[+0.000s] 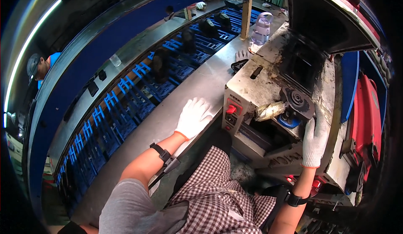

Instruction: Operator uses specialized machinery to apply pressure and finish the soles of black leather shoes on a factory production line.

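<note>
Flat on the metal ledge beside the conveyor lies my left hand (193, 117), in a white knitted glove with an orange cuff, palm down and fingers spread. My right hand (315, 139), gloved alike, rests along the right side of the worn pale machine (268, 66), its fingers stretched out and partly in shadow. Next to those fingers sits a dark round part (297, 102) with a concentric centre. A handle wrapped in yellowish tape or film (270, 111) juts left from it, and a blue piece (289, 120) shows beneath. Neither hand appears to hold anything.
A dark lid (331, 16) stands raised over the machine. Red switches (231, 109) are on its front. Blue racks (126, 85) with dark items line the conveyor. A lilac bottle (261, 30) stands behind the machine, a red panel (364, 125) at right. Another person (40, 68) is far left.
</note>
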Demonstrator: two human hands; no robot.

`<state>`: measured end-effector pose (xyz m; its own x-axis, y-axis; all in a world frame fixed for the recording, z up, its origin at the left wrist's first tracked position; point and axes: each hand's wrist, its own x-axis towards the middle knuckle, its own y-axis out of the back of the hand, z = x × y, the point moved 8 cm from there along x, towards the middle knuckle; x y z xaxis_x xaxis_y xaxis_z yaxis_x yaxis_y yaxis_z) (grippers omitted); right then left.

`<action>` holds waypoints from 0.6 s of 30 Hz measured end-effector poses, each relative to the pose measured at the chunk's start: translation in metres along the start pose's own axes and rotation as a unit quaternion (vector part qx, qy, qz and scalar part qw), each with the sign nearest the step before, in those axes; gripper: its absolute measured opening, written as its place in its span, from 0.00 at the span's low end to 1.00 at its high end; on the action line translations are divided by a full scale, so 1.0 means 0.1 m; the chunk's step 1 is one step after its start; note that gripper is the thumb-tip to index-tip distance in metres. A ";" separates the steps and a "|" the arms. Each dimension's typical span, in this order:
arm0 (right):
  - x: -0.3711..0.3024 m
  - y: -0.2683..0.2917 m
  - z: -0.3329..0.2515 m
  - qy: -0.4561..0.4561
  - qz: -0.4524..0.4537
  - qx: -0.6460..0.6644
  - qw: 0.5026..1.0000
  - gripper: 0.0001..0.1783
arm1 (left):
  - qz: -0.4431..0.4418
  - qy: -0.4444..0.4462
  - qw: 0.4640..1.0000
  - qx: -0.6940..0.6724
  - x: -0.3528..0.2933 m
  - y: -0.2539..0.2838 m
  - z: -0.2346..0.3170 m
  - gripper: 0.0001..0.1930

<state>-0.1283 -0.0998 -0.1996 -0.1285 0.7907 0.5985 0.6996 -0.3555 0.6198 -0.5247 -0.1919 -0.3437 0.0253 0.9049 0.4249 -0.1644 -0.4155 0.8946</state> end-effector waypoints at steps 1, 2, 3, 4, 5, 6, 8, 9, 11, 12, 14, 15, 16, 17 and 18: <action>-0.01 -0.01 0.01 0.000 -0.001 0.002 1.000 0.24 | 0.007 -0.001 1.000 0.002 -0.01 0.00 -0.01 0.25; -0.01 -0.01 0.03 -0.001 0.003 0.005 1.000 0.24 | 0.014 -0.004 1.000 0.003 0.00 0.00 0.00 0.24; -0.01 0.00 0.04 -0.003 0.006 0.009 1.000 0.24 | 0.013 -0.005 1.000 0.003 0.00 0.00 0.00 0.24; -0.02 0.00 0.05 -0.003 0.006 0.009 1.000 0.24 | -0.005 0.004 1.000 -0.006 0.00 -0.04 -0.02 0.24; -0.02 -0.02 0.05 0.003 0.009 0.006 1.000 0.23 | -0.023 0.017 0.999 -0.013 -0.02 -0.05 -0.04 0.24; -0.02 -0.04 0.04 0.009 0.011 0.004 1.000 0.23 | -0.025 0.022 0.999 -0.011 -0.03 -0.04 -0.06 0.24; -0.01 -0.07 0.01 -0.006 0.008 0.017 1.000 0.23 | -0.030 0.036 0.999 -0.016 -0.04 -0.04 -0.09 0.23; -0.01 -0.10 0.12 -0.022 -0.006 0.024 0.999 0.23 | -0.015 0.029 0.999 -0.020 -0.06 -0.03 -0.10 0.23; -0.01 -0.09 0.23 0.005 -0.010 0.018 1.000 0.24 | 0.026 0.008 0.999 -0.018 -0.01 0.03 -0.03 0.24; 0.00 -0.05 0.19 0.032 0.004 0.012 0.999 0.24 | -0.009 0.010 1.000 -0.003 -0.02 -0.06 -0.09 0.25; -0.02 -0.04 0.33 -0.018 -0.030 0.018 0.999 0.25 | 0.055 0.065 0.996 0.016 -0.12 -0.11 -0.30 0.27; -0.01 -0.09 0.36 -0.012 -0.032 0.032 0.999 0.24 | 0.053 0.078 0.995 0.023 -0.18 -0.07 -0.44 0.27; -0.01 -0.15 0.39 -0.007 -0.033 0.045 0.998 0.24 | 0.105 0.171 0.979 0.022 -0.29 0.07 -0.71 0.28; -0.01 -0.17 0.40 -0.017 -0.033 0.043 0.998 0.25 | 0.156 0.257 0.954 0.015 -0.39 0.18 -0.96 0.30; -0.03 -0.11 0.42 -0.018 -0.034 0.032 0.999 0.25 | 0.173 0.336 0.926 -0.017 -0.40 0.26 -1.21 0.35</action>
<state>-0.1061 -0.0776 -0.2300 -0.1535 0.8297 0.5367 0.7339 -0.2680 0.6242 -0.6493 -0.2283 -0.3540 -0.6519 0.5762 0.4929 -0.0793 -0.6982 0.7115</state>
